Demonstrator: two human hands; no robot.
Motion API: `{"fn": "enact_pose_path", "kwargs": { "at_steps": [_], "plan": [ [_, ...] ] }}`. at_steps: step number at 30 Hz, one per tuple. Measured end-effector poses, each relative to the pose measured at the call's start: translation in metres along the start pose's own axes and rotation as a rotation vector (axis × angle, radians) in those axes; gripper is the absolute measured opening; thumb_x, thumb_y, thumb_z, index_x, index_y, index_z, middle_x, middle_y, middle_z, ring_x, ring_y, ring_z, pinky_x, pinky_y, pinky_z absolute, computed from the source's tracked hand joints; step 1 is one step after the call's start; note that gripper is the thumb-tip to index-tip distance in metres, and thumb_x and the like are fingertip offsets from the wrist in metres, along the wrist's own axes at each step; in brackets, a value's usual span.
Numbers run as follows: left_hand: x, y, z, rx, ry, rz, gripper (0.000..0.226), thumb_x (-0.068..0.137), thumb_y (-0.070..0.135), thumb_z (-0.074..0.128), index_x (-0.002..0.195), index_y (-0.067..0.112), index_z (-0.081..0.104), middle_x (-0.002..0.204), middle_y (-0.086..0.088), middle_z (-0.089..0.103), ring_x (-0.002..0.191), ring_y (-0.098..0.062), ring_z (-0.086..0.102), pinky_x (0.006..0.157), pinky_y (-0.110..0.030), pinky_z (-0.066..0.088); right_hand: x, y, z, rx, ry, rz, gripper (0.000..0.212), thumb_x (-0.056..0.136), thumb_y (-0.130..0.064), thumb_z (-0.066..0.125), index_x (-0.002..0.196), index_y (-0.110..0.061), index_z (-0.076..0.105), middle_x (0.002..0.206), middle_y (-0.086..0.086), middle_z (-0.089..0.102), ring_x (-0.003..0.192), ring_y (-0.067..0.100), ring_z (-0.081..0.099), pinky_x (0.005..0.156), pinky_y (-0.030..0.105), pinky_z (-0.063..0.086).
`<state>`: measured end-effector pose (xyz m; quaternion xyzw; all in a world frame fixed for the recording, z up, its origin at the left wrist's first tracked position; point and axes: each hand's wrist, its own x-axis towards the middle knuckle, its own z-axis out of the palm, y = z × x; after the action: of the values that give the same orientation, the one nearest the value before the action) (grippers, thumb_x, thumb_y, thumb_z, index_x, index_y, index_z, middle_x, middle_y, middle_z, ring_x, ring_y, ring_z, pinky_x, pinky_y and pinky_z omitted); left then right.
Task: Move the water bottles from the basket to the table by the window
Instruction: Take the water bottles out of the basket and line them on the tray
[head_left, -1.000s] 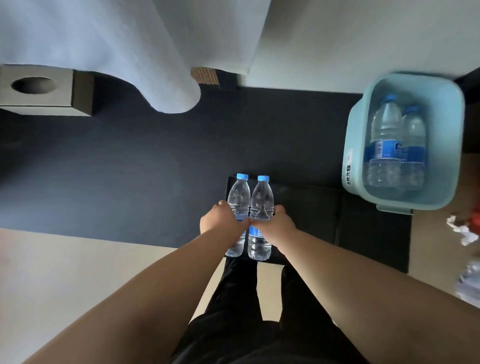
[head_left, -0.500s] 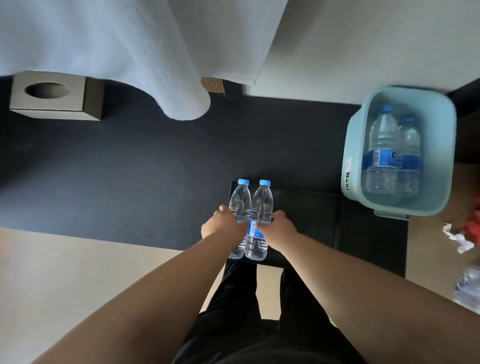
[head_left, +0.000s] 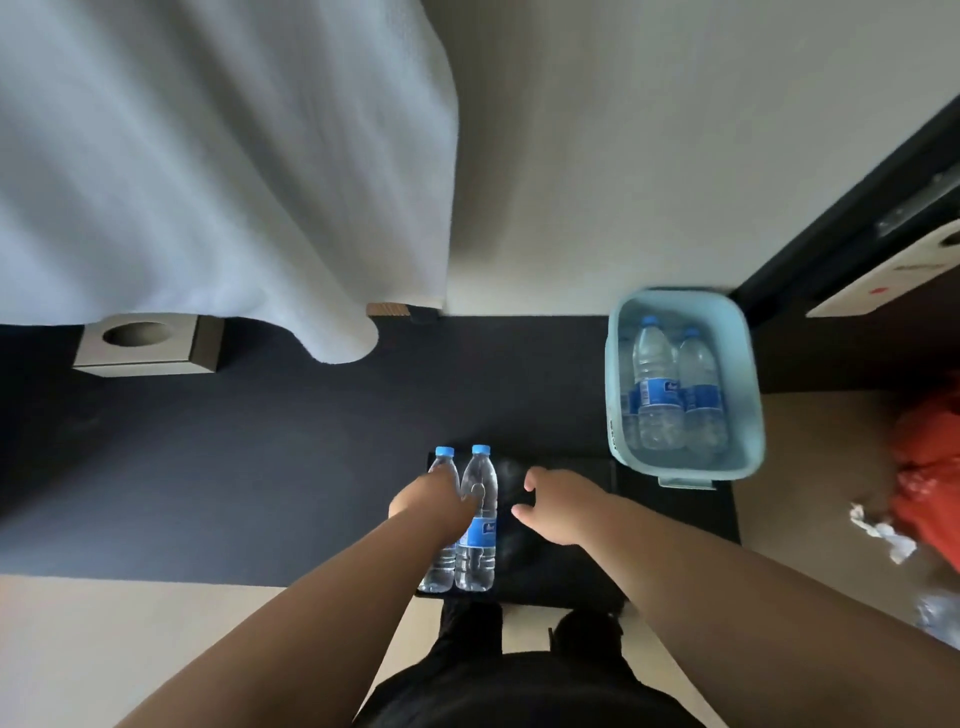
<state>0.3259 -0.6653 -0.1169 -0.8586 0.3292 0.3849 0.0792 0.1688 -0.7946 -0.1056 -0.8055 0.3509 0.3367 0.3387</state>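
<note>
Placement step, nearly done: left hand (head_left: 431, 501) curls round the upright bottles (head_left: 480, 525) on black pad (head_left: 561, 566); right hand (head_left: 553, 512) empty beside them, fingers loosely spread. Next: release, reach fwd-right of right hand to basket (head_left: 618, 415) w/ remaining bottles (head_left: 657, 384). Pad's near edge is just behind left hand; open room rightward.

Tissue box (head_left: 145, 345) beside white curtain (head_left: 208, 171); red bag (head_left: 930, 467).

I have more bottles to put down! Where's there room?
Bare dark tabletop stretches between the tissue box and the two standing bottles. A smaller patch lies between those bottles and the basket, under the right hand. Crowded where the left hand grips one.
</note>
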Motion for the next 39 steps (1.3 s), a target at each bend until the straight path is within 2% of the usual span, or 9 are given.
{"fn": "enact_pose_path", "kwargs": {
  "at_steps": [4,8,14,18,22,25,30,33,39],
  "plan": [
    [-0.010,0.033,-0.013,0.086,-0.036,0.096,0.043,0.097,0.050,0.049,0.127,0.020,0.056,0.119,-0.005,0.068,0.105,-0.028,0.067,0.089,-0.043,0.056,-0.023,0.026,-0.031,-0.174,0.059,-0.025,0.058,0.103,-0.053,0.050,0.148,-0.016,0.046,0.137,0.009,0.062,0.123,0.031,0.062,0.097,0.044,0.054],
    [-0.017,0.069,-0.018,0.166,-0.063,0.160,0.044,0.096,0.050,0.051,0.127,0.020,0.058,0.123,-0.006,0.067,0.112,-0.029,0.065,0.095,-0.042,0.052,-0.045,0.061,-0.051,-0.303,0.140,-0.013,0.053,0.105,-0.050,0.049,0.145,-0.015,0.046,0.131,0.010,0.063,0.119,0.032,0.063,0.094,0.044,0.055],
    [-0.016,0.125,-0.025,0.288,-0.037,0.211,0.048,0.099,0.052,0.047,0.132,0.018,0.053,0.132,-0.008,0.063,0.120,-0.031,0.062,0.096,-0.046,0.052,-0.069,0.121,-0.068,-0.248,0.236,0.018,0.046,0.103,-0.050,0.053,0.137,-0.019,0.053,0.123,0.004,0.065,0.111,0.026,0.064,0.094,0.043,0.054],
    [-0.014,0.168,-0.027,0.317,0.007,0.243,0.047,0.098,0.055,0.048,0.130,0.021,0.053,0.130,-0.005,0.063,0.117,-0.029,0.062,0.089,-0.043,0.052,-0.076,0.163,-0.075,-0.233,0.273,0.028,0.040,0.101,-0.047,0.054,0.132,-0.021,0.056,0.113,0.001,0.064,0.099,0.022,0.064,0.080,0.036,0.051],
    [-0.010,0.209,-0.027,0.326,0.027,0.263,0.048,0.097,0.055,0.049,0.132,0.021,0.053,0.128,-0.003,0.064,0.117,-0.028,0.063,0.083,-0.041,0.050,-0.077,0.201,-0.085,-0.244,0.265,0.048,0.035,0.100,-0.045,0.055,0.125,-0.021,0.057,0.109,0.001,0.062,0.091,0.021,0.062,0.073,0.036,0.050],
    [-0.003,0.237,-0.027,0.287,0.034,0.283,0.042,0.096,0.047,0.046,0.130,0.024,0.056,0.121,0.001,0.066,0.106,-0.025,0.065,0.074,-0.037,0.047,-0.072,0.224,-0.092,-0.238,0.277,0.060,0.036,0.101,-0.044,0.056,0.126,-0.019,0.056,0.107,0.002,0.061,0.085,0.020,0.057,0.068,0.034,0.043],
    [0.011,0.279,-0.029,0.260,0.033,0.280,0.040,0.092,0.042,0.046,0.129,0.029,0.055,0.104,0.005,0.063,0.085,-0.021,0.060,0.067,-0.035,0.047,-0.048,0.245,-0.105,-0.161,0.330,0.075,0.041,0.102,-0.044,0.055,0.132,-0.017,0.053,0.113,0.004,0.063,0.083,0.019,0.057,0.067,0.034,0.047],
    [0.027,0.296,-0.025,0.273,0.033,0.272,0.038,0.093,0.042,0.046,0.128,0.028,0.054,0.111,0.003,0.067,0.090,-0.024,0.065,0.071,-0.036,0.050,-0.029,0.248,-0.111,-0.110,0.351,0.100,0.044,0.101,-0.045,0.054,0.135,-0.017,0.052,0.115,0.006,0.063,0.090,0.023,0.064,0.073,0.037,0.056],
    [0.066,0.314,-0.006,0.151,0.083,0.253,0.043,0.090,0.047,0.055,0.125,0.023,0.048,0.104,0.003,0.061,0.085,-0.024,0.061,0.067,-0.037,0.050,0.015,0.248,-0.113,0.069,0.401,0.159,0.039,0.102,-0.038,0.056,0.133,-0.016,0.049,0.117,0.010,0.063,0.094,0.027,0.067,0.068,0.034,0.051]
  ]
}}
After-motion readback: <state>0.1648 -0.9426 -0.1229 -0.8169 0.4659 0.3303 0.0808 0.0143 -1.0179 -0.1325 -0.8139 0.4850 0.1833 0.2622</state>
